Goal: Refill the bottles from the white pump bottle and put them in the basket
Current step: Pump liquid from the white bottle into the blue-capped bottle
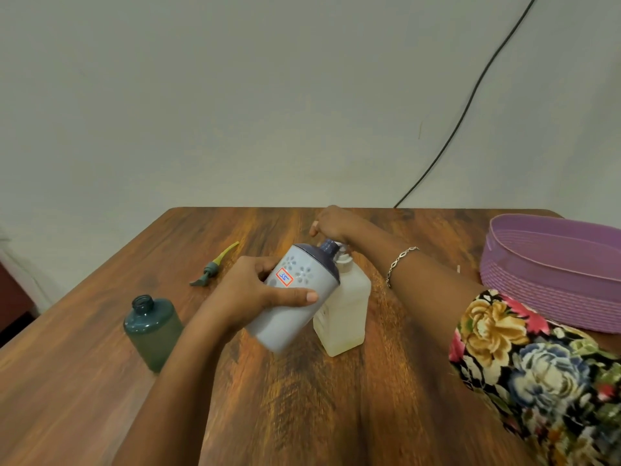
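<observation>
Here, a pale grey bottle [290, 326] with a dark blue shoulder is held off the bench [336, 398] by the left grip [255, 290], whose fingers and thumb are wrapped round its body. The bottle is tilted away from that grip so that its open neck is brought against the top of the white pump bottle [346, 307], seemingly to catch what the spout gives. The pump bottle is stood upright on the bench just beyond the left grip and directly beneath the right grip [331, 223], which is laid over the pump head, apparently to press it. Whether its fingers are curled round the head or only resting on it cannot be told. Well to the outer side of the left grip, a dark green bottle [153, 331] is stood uncapped, its pump cap [215, 264] laid flat beyond it, presumably awaiting a refill. The purple basket [551, 264] is set well outside the right grip, within reach for filled bottles.
</observation>
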